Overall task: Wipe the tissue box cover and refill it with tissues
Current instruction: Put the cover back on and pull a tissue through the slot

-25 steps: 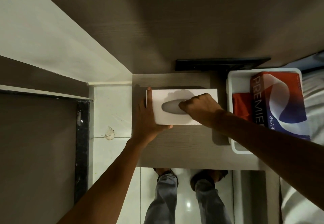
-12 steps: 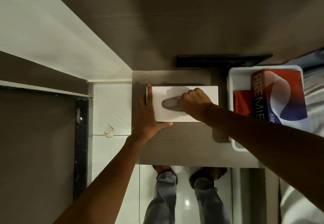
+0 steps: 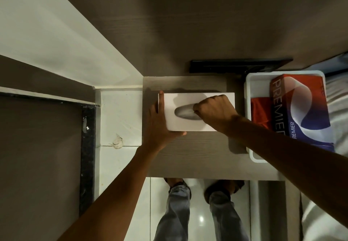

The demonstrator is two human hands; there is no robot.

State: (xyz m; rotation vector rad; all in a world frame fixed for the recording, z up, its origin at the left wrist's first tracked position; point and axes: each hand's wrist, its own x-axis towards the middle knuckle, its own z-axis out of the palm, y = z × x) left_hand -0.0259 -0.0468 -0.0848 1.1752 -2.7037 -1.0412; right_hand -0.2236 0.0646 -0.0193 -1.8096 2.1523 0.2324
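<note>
A white tissue box cover [image 3: 185,125] with an oval slot lies flat on a small wooden table [image 3: 197,157]. My left hand [image 3: 160,127] grips the cover's left end, fingers along its side and thumb on its near edge. My right hand [image 3: 216,112] rests curled on the cover's right half, fingertips pinched at the right end of the slot; whether they hold tissue is hidden. A red, white and blue "PREMIER" tissue pack [image 3: 301,108] stands in a white bin [image 3: 250,86] to the right, beside a red cloth [image 3: 260,112].
A black strip [image 3: 239,65] lies against the wooden wall behind the table. White tiled floor [image 3: 120,112] and a dark door frame lie to the left. My legs and feet [image 3: 188,203] stand below the table's near edge. White bedding is at the far right.
My right hand has shifted slightly along the cover top, its fingers now curled tighter at the slot's right end. The left hand has kept its hold.
</note>
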